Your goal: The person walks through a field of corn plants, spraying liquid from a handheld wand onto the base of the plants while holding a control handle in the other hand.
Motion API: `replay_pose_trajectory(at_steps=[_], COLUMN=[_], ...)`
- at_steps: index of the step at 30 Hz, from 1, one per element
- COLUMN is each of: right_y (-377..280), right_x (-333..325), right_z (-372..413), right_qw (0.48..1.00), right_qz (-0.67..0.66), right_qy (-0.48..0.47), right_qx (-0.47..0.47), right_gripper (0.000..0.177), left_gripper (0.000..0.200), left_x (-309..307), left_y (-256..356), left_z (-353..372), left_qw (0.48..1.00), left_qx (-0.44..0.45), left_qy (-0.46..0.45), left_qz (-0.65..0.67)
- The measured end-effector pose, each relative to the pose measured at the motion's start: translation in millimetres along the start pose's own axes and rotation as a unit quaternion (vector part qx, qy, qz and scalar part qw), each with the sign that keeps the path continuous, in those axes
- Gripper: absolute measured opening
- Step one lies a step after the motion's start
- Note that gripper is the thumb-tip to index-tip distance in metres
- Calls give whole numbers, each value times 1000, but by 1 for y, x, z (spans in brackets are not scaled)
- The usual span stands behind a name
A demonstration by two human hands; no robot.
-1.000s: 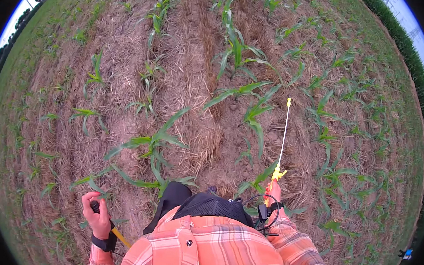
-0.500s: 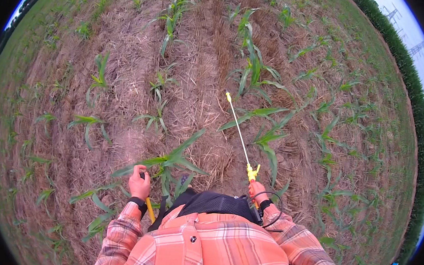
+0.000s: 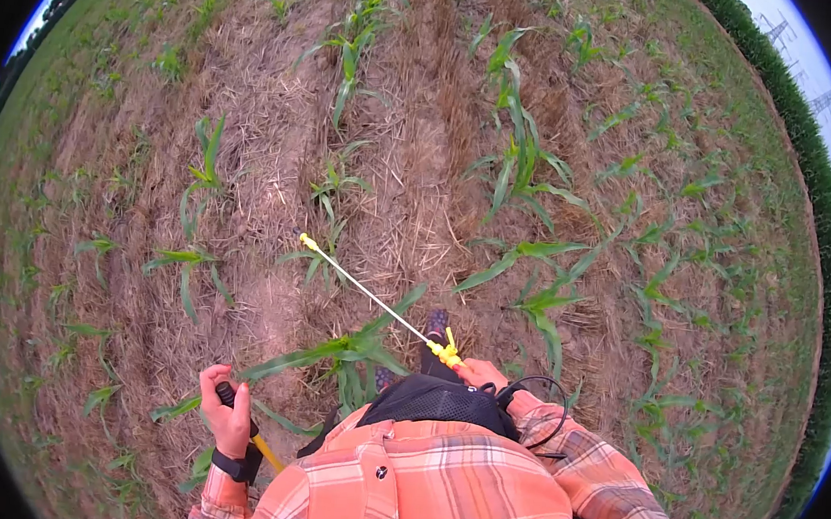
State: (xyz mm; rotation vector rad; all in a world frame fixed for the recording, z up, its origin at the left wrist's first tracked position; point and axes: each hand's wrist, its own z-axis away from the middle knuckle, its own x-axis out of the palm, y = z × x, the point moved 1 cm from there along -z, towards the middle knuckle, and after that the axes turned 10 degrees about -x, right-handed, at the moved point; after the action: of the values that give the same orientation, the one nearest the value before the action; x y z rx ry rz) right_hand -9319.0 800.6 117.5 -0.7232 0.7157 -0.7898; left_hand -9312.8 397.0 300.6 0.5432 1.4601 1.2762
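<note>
My right hand (image 3: 478, 373) is wrapped round the grip of a yellow sprayer wand (image 3: 445, 352). Its thin white tube runs up and left to a yellow nozzle (image 3: 309, 241), over the ground beside a small plant. A black hose loops by my right wrist. At lower left, my left hand (image 3: 225, 410) holds the black grip of a yellow lever (image 3: 267, 452), with the fingers partly raised round it. A leafy green plant (image 3: 345, 352) stands between my hands.
Rows of young green plants (image 3: 517, 150) grow from straw-covered soil (image 3: 381, 198). A dark shoe (image 3: 438, 325) shows just ahead of my body. Tall green growth (image 3: 813, 174) edges the field at right, with pylons (image 3: 777, 32) beyond.
The wand has swung left, its nozzle now lower and over another row. My left hand has moved down and left with the lever, and its fingers have loosened. A shoe has come into view.
</note>
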Motion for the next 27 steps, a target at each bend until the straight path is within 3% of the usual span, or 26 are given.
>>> replay_pose_trajectory(at_steps=[1, 2, 4, 6, 9, 11, 15, 18, 19, 20, 22, 24, 27], right_y=[1, 6, 24, 31, 23, 32, 27, 54, 65, 73, 82, 72, 75], right_x=[-6, -12, -22, -40, -76, -98, -147, -173, -181, -188, -202, -217, -233], right_z=[-9, -19, -48, -66, -75, -80, -72, -72, -72, -71, -69, -65, -65], right_qw=[1000, 1000, 999, 995, 991, 964, 933, 902, 892, 891, 829, 813, 766], right_qz=[6, 5, 31, -87, -106, -227, -287, -339, -360, -362, -447, -446, -508], right_qy=[1, 0, 22, 30, 60, 100, 182, 240, 251, 252, 321, 350, 380], right_qx=[-15, -19, -28, 31, 51, 95, 122, 121, 107, 109, 100, 132, 104], right_gripper=[39, 39, 38, 35, 35, 35, 40, 41, 40, 40, 40, 39, 38], left_gripper=[27, 32, 29, 24, 20, 19, 20, 19, 18, 18, 16, 14, 13], left_x=[10, 27, 62, 93, 126, 147, 193, 217, 217, 215, 200, 176, 147], left_y=[9, 5, -11, -21, -19, -33, -24, 7, 26, 25, 52, 83, 104], left_z=[-3, -12, -37, -59, -86, -106, -129, -137, -136, -143, -145, -137, -135], left_qw=[1000, 999, 994, 989, 984, 979, 967, 974, 980, 982, 989, 996, 996], left_qx=[-13, 29, 20, 7, 18, 41, 21, 57, 18, 68, 67, 38, 79], left_qy=[-8, -11, 28, 32, 15, 21, -5, -28, -50, -38, -46, -32, -29], left_qz=[-4, -41, -102, -144, -179, -200, -254, -217, -189, -171, -123, -80, -26])
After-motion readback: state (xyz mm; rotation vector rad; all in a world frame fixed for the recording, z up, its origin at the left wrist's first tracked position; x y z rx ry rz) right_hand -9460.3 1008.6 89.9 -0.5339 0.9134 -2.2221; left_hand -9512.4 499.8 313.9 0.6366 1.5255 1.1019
